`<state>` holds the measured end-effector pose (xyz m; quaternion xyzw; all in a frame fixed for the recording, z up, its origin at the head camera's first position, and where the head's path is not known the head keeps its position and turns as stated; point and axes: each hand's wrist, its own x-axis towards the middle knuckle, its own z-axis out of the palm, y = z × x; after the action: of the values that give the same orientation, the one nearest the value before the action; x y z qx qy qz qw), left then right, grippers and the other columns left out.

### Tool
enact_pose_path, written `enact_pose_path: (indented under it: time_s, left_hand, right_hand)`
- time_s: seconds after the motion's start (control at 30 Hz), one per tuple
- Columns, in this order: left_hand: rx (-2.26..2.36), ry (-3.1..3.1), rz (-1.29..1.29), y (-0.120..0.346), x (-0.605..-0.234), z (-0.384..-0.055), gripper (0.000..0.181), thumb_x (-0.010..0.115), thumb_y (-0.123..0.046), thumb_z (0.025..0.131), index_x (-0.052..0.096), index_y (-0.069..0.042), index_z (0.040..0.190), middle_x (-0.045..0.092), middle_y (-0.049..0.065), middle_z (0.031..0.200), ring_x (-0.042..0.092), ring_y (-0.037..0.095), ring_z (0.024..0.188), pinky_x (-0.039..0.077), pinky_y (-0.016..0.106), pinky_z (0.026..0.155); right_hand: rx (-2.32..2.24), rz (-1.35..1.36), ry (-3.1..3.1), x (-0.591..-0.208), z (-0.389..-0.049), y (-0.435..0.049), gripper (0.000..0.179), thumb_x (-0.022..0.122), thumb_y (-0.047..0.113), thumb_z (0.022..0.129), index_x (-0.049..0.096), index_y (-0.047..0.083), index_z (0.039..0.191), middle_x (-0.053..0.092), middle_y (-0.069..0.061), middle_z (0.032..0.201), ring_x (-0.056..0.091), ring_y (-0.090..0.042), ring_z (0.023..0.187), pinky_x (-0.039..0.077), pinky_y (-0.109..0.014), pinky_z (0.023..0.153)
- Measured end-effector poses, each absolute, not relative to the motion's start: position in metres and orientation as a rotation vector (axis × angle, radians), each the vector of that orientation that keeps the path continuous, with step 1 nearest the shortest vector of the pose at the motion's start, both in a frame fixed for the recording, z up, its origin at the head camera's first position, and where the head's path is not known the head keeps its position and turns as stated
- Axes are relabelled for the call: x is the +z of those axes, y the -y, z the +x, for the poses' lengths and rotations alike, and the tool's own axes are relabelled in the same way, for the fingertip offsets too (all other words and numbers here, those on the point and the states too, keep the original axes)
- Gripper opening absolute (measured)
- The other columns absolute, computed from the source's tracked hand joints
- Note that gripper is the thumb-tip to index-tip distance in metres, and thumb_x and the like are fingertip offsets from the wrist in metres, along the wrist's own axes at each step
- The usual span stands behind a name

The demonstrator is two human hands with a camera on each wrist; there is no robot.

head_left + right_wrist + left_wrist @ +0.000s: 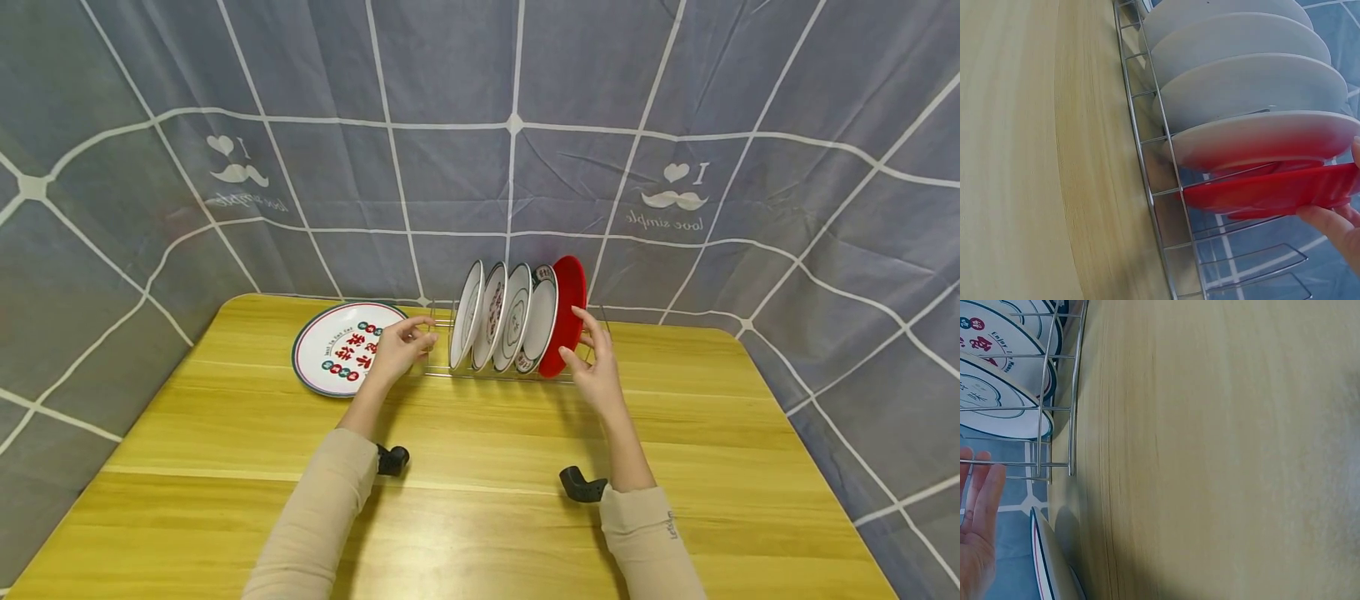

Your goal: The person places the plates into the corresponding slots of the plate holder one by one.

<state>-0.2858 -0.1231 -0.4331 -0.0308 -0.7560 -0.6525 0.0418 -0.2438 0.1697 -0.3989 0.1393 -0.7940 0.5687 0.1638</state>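
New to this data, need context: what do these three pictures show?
No machine: a person's bare left hand and right hand. The wide picture is from a head camera, the others from cameras on each wrist. On the wooden table, a wire rack holds four white plates and a red plate upright; another white plate lies to its left. The right hand pinches the red plate's edge; the left hand is at the rack's left end, its grip unclear.
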Motion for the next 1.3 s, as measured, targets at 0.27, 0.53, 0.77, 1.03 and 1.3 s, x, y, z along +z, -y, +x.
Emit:
enact_pose_path:
  time_s: [0.27, 0.53, 0.77, 1.03, 1.3]
  left_hand:
    - [-1.936, 2.310, -0.180, 0.126, -0.434, -0.281, 0.034, 0.063, -0.006, 0.086, 0.057, 0.006, 0.117, 0.061, 0.014, 0.081, 0.061, 0.011, 0.071, 0.055, 0.042, 0.073]
    - [-1.811, 2.129, -0.030, 0.168, -0.430, -0.263, 0.040, 0.066, -0.004, 0.083, 0.056, 0.004, 0.120, 0.063, 0.020, 0.100, 0.058, -0.003, 0.076, 0.048, 0.011, 0.067]
    - [-1.829, 1.894, 0.231, 0.220, -0.431, -0.244, 0.040, 0.066, 0.002, 0.081, 0.057, 0.002, 0.120, 0.062, -0.005, 0.088, 0.059, -0.003, 0.073, 0.047, 0.008, 0.066]
    - [-1.929, 1.841, 0.528, 0.259, -0.438, -0.224, 0.050, 0.069, -0.007, 0.081, 0.054, -0.012, 0.128, 0.057, -0.011, 0.097, 0.054, -0.001, 0.084, 0.045, 0.005, 0.066]
    - [-2.029, 2.030, 0.504, 0.280, -0.447, -0.211, 0.067, 0.067, -0.014, 0.084, 0.034, -0.012, 0.142, 0.042, 0.010, 0.129, 0.052, -0.006, 0.082, 0.047, 0.007, 0.072]
  right_hand:
    - [1.580, 0.331, 2.268, -0.409, -0.247, -0.170, 0.062, 0.061, 0.004, 0.086, 0.035, 0.018, 0.140, 0.035, -0.017, 0.135, 0.041, -0.040, 0.117, 0.040, -0.057, 0.093]
    - [1.347, 0.323, 1.776, -0.405, -0.220, -0.128, 0.042, 0.060, -0.016, 0.076, 0.048, -0.011, 0.116, 0.048, -0.028, 0.111, 0.047, -0.039, 0.101, 0.044, -0.038, 0.091]
    - [1.457, 0.614, 1.841, -0.392, -0.188, -0.071, 0.040, 0.059, -0.020, 0.074, 0.046, -0.017, 0.111, 0.051, -0.029, 0.105, 0.053, -0.025, 0.097, 0.049, -0.032, 0.085]
    - [1.778, 0.695, 2.160, -0.403, -0.190, -0.024, 0.050, 0.060, -0.006, 0.083, 0.039, -0.008, 0.128, 0.049, -0.028, 0.119, 0.050, -0.042, 0.108, 0.044, -0.048, 0.092]
    - [2.105, 0.538, 2.413, -0.442, -0.218, 0.013, 0.058, 0.059, 0.010, 0.089, 0.032, 0.011, 0.140, 0.039, -0.028, 0.130, 0.048, -0.044, 0.112, 0.044, -0.044, 0.094]
